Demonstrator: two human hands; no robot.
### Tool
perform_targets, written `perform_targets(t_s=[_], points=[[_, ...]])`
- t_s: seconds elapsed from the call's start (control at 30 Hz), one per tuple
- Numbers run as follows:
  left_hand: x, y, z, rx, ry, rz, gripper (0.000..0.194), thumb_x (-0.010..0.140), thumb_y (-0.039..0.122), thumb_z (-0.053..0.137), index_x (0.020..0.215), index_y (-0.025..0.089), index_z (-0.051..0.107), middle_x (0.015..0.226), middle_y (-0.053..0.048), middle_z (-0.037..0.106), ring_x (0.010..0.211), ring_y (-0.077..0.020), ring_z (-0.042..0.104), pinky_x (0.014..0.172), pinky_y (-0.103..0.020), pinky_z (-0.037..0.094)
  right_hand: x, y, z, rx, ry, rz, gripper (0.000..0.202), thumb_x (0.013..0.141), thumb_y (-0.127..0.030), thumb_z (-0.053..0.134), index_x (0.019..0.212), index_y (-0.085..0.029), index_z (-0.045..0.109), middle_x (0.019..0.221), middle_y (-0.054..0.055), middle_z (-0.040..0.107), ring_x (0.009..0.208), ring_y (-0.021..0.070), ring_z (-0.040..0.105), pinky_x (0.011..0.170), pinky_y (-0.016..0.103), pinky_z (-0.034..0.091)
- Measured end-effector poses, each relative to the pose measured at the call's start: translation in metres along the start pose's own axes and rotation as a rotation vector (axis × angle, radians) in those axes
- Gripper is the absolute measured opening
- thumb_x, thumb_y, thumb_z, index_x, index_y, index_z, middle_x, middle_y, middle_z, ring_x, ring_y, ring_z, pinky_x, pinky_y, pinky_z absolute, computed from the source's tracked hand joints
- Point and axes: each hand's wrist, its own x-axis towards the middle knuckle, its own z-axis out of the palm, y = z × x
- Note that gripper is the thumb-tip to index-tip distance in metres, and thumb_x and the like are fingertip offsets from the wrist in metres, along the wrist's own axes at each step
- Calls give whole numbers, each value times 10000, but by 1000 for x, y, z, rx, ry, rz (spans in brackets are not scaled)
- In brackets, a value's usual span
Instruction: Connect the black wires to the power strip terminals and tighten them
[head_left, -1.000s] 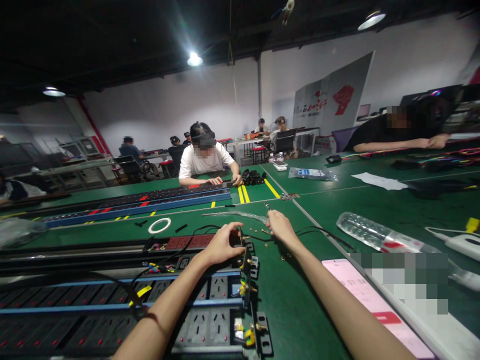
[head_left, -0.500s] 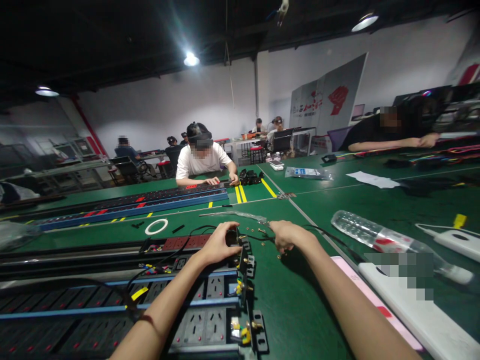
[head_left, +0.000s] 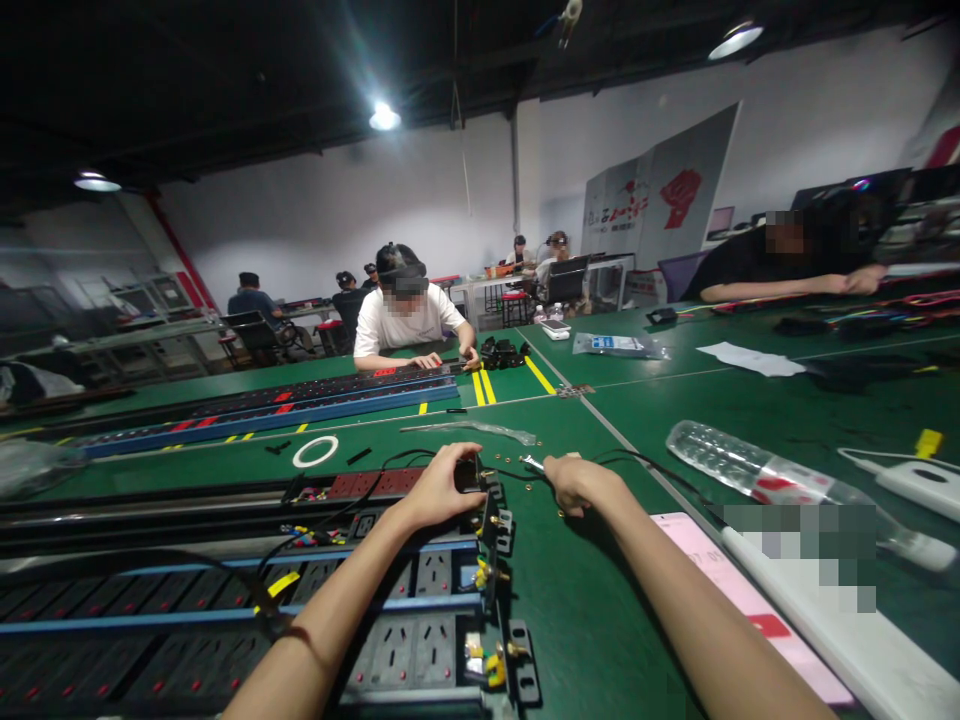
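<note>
My left hand [head_left: 441,492] is closed round the end of the farthest near-side power strip [head_left: 375,484], which has dark red sockets; its thumb and fingers straddle the black end plate. In my right hand [head_left: 576,484] is a small silver-tipped wrench [head_left: 533,463], its jaw pointing left toward that end plate, with a gap between them. The rest of the tool is hidden by the fingers. Several small brass nuts [head_left: 529,487] lie scattered around its tip. Closer to me, more black power strips [head_left: 405,645] lie side by side, with brass bolts and yellow-green wires at their ends.
A clear plastic strip [head_left: 480,430] and a white tape ring [head_left: 315,452] lie beyond my hands. To the right are a plastic bottle [head_left: 795,485], a pink-screened phone [head_left: 694,545] and a long white device [head_left: 810,610]. Across the green table, a co-worker [head_left: 409,320] handles blue-edged strips [head_left: 337,400].
My right hand has shifted slightly, and the wrench's silver jaw now shows at the fingertips. My left hand keeps its grip on the strip's end.
</note>
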Motion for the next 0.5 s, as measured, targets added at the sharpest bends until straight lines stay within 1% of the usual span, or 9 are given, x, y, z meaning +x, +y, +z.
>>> perform_targets(t_s=[0.13,0.2,0.3,0.4,0.5], points=[[0,-1,0,-1,3,1,630,705,210,774,1291,194,543,1222,-97,605,1149,-275,573,1041,-429,464,-4,-1,-2,22,22,5,350,416,86,691,641,-175,628,549,54,676,615,291,717,522,321,518],[0,-1,0,-5,4,1,633,703,211,777,1291,192,543,1224,-99,603,1146,-276,574,1041,-430,464,-6,-2,-3,27,30,10,361,414,78,702,672,-168,646,566,65,685,624,299,720,521,323,519],[0,-2,1,-6,5,1,636,703,214,777,1292,188,538,1227,-103,599,1137,-273,575,1042,-432,464,-9,-4,-6,2,23,0,372,441,57,707,753,-142,673,640,112,714,664,324,730,540,340,529],[0,-2,1,4,3,0,628,706,210,769,1288,182,535,1220,-103,598,1128,-273,576,1036,-437,468,-11,-6,-9,-43,-23,-13,384,479,15,706,837,-120,677,758,158,738,726,335,737,582,351,540],[0,-1,1,8,-1,4,621,709,200,759,1286,178,531,1214,-102,597,1125,-272,577,1033,-437,471,-12,-5,-12,-25,-70,-78,365,524,-51,702,876,-128,639,799,147,732,730,313,727,575,335,531]])
